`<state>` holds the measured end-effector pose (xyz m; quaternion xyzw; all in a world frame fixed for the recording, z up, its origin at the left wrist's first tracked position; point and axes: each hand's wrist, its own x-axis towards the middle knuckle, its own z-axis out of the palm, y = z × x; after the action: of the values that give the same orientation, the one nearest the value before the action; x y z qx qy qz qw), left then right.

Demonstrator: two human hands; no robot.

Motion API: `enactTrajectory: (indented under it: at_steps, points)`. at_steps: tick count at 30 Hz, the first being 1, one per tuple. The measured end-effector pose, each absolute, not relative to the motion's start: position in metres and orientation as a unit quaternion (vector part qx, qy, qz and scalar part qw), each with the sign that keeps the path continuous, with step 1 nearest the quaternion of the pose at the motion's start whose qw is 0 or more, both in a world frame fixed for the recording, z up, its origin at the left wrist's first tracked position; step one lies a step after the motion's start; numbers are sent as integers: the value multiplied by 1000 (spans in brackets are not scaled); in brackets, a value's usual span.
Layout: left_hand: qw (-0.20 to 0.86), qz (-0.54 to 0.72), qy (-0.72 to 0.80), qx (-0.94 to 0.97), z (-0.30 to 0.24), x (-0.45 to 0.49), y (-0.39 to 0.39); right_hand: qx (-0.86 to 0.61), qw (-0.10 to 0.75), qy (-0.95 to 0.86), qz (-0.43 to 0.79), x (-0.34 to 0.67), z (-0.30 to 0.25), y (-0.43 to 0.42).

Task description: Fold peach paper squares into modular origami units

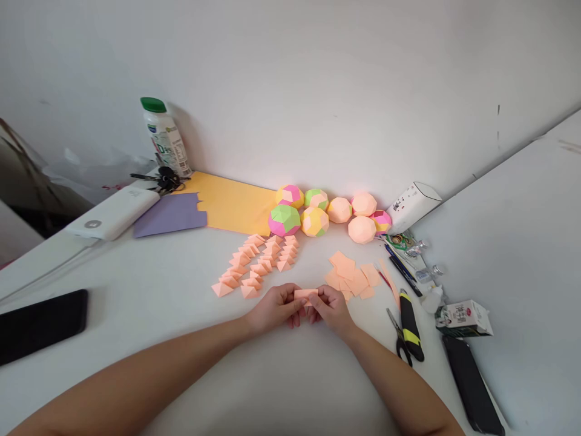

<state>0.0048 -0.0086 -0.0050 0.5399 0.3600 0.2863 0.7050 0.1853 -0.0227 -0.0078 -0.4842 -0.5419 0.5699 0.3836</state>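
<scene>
Pinching apparently folded paper [305, 293] by both ends, scissors [399, 335] well apart.

Soft, diffuse light casts a faint shadow beside the bottle [167, 142]; wide-angle distortion stretches the edges.

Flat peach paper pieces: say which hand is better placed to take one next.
Probably the right hand: it is nearer the flat pieces than the left hand, though both hold a peach strip.

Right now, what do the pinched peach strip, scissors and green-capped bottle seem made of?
Peach strip: matte, likely paper, thin and straight-edged. Scissors: probably plastic handles, uniformly black; likely metal blades, greyish. Green-capped bottle: likely plastic, opaque white body, smooth-looking.
</scene>
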Motion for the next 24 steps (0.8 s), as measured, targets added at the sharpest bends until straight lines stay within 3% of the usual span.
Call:
enactTrajectory:
  at_steps: [24]
  points:
    - [707,277,360,542,-3,4,-8,-496,378,-544,561,185,-5,-23]
